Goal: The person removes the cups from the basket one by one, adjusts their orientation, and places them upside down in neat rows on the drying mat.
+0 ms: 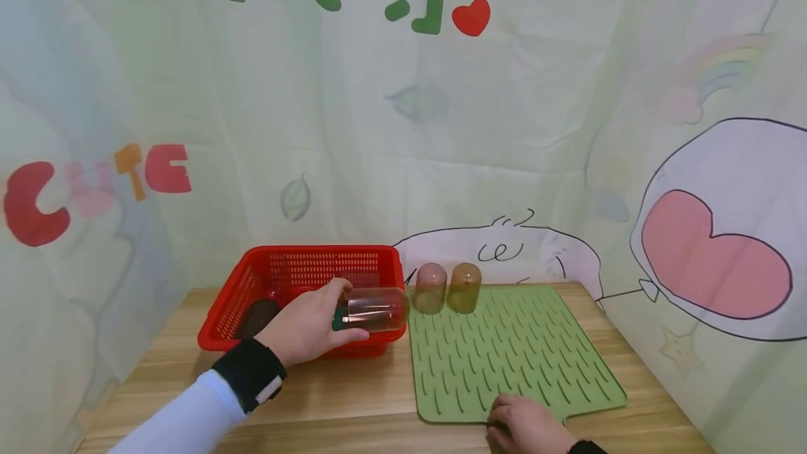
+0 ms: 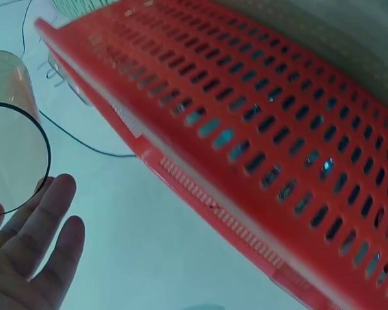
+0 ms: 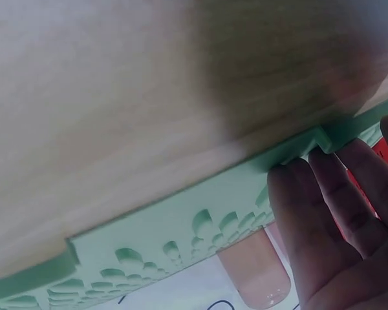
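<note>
My left hand [image 1: 312, 321] grips a clear, pinkish drinking glass [image 1: 378, 310] near its rim, thumb on one side and fingers on the other. The glass lies on its side in the air, at the right front of the red basket [image 1: 302, 251]; in the left wrist view, its open rim faces the camera. At the front edge of the green drying mat [image 1: 511, 356], my right hand [image 1: 526, 422] touches the mat with its fingertips. A pink glass [image 1: 431, 289] and an amber glass [image 1: 464, 289] stand upside down at the mat's back left.
Inside the basket lie a dark rounded item [image 1: 260, 317] and something clear, partly hidden by the left hand. The wooden table [image 1: 353, 405] carries the basket and mat. A printed curtain [image 1: 353, 125] hangs behind and along both sides.
</note>
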`<action>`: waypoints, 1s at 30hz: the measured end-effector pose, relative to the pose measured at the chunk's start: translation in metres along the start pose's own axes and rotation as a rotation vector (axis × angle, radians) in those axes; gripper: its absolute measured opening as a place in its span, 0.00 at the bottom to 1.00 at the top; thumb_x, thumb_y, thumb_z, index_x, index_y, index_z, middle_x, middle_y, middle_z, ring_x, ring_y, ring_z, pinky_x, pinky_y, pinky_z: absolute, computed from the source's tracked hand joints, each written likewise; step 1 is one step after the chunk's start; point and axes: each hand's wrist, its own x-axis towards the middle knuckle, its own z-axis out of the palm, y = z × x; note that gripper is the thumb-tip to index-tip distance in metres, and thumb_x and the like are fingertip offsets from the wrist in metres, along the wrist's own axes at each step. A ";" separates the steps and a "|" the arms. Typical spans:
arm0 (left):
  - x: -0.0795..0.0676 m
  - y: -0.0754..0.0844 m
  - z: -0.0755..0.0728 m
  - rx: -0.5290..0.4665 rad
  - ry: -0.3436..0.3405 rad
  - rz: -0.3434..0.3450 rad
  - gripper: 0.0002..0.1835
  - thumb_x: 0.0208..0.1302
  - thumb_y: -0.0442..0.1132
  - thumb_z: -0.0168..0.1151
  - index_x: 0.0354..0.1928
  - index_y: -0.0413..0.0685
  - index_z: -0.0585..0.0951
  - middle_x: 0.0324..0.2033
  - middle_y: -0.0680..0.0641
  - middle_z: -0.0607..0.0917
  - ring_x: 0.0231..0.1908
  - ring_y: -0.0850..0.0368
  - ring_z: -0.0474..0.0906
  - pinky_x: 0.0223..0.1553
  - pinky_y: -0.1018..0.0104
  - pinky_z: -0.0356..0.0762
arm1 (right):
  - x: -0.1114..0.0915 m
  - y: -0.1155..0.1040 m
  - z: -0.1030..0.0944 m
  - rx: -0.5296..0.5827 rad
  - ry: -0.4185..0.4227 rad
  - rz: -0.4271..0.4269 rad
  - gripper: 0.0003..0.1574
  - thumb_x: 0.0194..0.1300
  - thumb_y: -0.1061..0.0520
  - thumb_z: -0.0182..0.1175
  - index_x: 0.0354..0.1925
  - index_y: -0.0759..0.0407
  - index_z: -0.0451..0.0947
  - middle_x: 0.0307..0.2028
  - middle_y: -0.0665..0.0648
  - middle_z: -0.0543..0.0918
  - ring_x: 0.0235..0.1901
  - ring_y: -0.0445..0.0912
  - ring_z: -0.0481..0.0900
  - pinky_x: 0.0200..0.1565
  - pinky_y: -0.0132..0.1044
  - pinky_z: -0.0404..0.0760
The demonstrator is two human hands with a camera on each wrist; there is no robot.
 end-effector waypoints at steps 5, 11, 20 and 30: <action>-0.004 0.009 0.007 -0.011 0.005 0.023 0.42 0.48 0.69 0.74 0.58 0.55 0.71 0.46 0.50 0.87 0.40 0.58 0.85 0.49 0.55 0.87 | 0.003 -0.003 -0.002 -0.009 -0.027 0.027 0.06 0.68 0.52 0.67 0.35 0.50 0.86 0.34 0.40 0.78 0.34 0.30 0.76 0.36 0.29 0.79; -0.008 0.018 0.011 -0.019 -0.012 0.031 0.42 0.48 0.69 0.74 0.59 0.55 0.71 0.46 0.52 0.86 0.39 0.60 0.82 0.49 0.55 0.87 | 0.009 -0.006 -0.010 0.003 -0.082 0.082 0.09 0.68 0.49 0.67 0.33 0.50 0.87 0.31 0.39 0.79 0.30 0.30 0.76 0.33 0.30 0.78; -0.010 0.022 0.013 -0.050 -0.035 0.044 0.42 0.49 0.70 0.73 0.59 0.55 0.70 0.48 0.51 0.85 0.42 0.58 0.82 0.49 0.55 0.87 | 0.047 -0.037 -0.037 0.271 0.092 0.283 0.19 0.71 0.40 0.62 0.46 0.51 0.86 0.38 0.44 0.86 0.36 0.37 0.81 0.35 0.34 0.80; -0.013 0.025 0.014 -0.061 -0.048 0.061 0.42 0.49 0.70 0.73 0.60 0.55 0.70 0.48 0.51 0.86 0.43 0.58 0.82 0.50 0.54 0.87 | 0.096 -0.065 -0.039 1.181 0.151 0.369 0.48 0.76 0.32 0.49 0.73 0.68 0.60 0.57 0.66 0.80 0.51 0.53 0.85 0.54 0.48 0.86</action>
